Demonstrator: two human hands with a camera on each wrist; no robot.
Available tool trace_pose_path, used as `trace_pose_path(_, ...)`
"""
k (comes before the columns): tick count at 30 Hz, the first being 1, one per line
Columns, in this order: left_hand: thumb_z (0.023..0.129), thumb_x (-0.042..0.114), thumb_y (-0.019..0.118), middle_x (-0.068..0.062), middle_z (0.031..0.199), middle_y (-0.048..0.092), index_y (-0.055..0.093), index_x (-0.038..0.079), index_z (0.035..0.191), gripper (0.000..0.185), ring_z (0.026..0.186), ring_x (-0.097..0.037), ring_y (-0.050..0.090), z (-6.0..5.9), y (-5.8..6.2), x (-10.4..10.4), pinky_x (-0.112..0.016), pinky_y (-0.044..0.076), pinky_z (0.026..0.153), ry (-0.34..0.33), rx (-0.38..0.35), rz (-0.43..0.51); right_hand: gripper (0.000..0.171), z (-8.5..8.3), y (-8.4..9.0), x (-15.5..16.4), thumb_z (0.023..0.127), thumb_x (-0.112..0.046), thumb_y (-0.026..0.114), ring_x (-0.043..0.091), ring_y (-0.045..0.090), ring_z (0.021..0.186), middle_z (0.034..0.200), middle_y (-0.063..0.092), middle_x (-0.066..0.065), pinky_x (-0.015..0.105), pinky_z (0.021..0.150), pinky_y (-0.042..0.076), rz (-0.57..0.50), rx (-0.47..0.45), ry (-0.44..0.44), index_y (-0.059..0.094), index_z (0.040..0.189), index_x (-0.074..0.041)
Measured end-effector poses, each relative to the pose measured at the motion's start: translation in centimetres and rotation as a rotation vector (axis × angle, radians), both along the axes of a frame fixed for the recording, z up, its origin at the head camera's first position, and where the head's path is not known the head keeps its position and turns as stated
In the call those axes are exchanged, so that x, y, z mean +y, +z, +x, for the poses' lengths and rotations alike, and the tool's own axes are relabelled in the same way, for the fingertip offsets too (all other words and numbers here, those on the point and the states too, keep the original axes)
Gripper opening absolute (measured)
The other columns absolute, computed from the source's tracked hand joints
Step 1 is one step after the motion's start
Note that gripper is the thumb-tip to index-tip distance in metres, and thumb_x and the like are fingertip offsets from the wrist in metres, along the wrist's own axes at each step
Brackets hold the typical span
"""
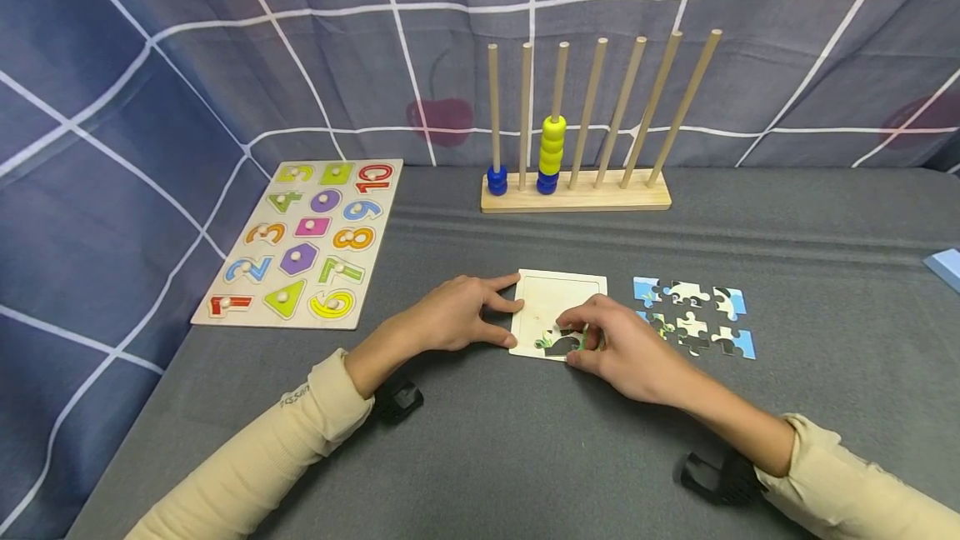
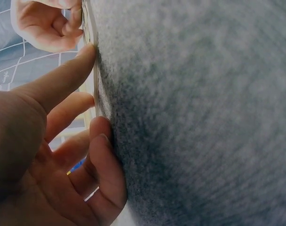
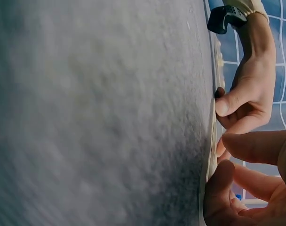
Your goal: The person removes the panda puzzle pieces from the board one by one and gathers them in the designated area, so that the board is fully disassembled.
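A small wooden puzzle tray (image 1: 562,294) lies on the grey tabletop (image 1: 525,457). My left hand (image 1: 506,315) rests against the tray's left edge, index finger and thumb straight and touching it; in the left wrist view the left hand (image 2: 84,75) touches the thin tray edge (image 2: 94,89). My right hand (image 1: 588,340) pinches a green-and-black puzzle piece (image 1: 558,342) at the tray's near-left corner. In the right wrist view the right hand (image 3: 227,160) curls at the tray edge (image 3: 212,136); the piece is hidden there.
Several loose puzzle pieces (image 1: 693,315) lie just right of the tray. A number peg board (image 1: 300,244) sits far left. A wooden rod stand (image 1: 577,194) with blue and yellow rings stands behind. A light blue object (image 1: 947,267) shows at the right edge.
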State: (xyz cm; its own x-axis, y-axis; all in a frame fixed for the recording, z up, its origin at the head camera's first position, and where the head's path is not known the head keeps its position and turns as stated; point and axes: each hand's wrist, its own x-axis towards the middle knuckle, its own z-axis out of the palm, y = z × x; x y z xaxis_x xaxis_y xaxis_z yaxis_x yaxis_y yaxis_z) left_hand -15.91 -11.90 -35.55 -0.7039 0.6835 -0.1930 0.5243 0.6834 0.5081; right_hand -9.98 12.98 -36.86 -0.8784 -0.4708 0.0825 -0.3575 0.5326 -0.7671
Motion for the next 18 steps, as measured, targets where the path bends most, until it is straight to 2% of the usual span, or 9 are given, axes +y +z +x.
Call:
trace_pose_path(8,0.085,0.035,0.078,-0.005,0.156,0.036,0.062,0.014,0.134,0.056,0.136,-0.029,0.042,0.05,0.01,0.02,-0.044,0.037,0.106,0.004,-0.002,-0.029,0.034,-0.48,0.06,-0.15,0.081,0.002,0.076,0.01,0.048,0.073,0.087,0.052,-0.001,0.028,0.065,0.042,0.103,0.012,0.036,0.071,0.114,-0.001)
trace_pose_path(18,0.085,0.034,0.078,-0.006,0.155,0.037,0.063,0.012,0.134,0.055,0.135,-0.028,0.043,-0.03,0.03,0.04,-0.044,0.039,0.105,-0.006,-0.003,-0.009,0.027,-0.95,0.04,-0.09,0.08,0.002,0.076,0.01,0.047,0.07,0.084,0.054,-0.001,0.028,0.063,0.042,0.115,0.011,0.017,0.074,0.107,-0.001)
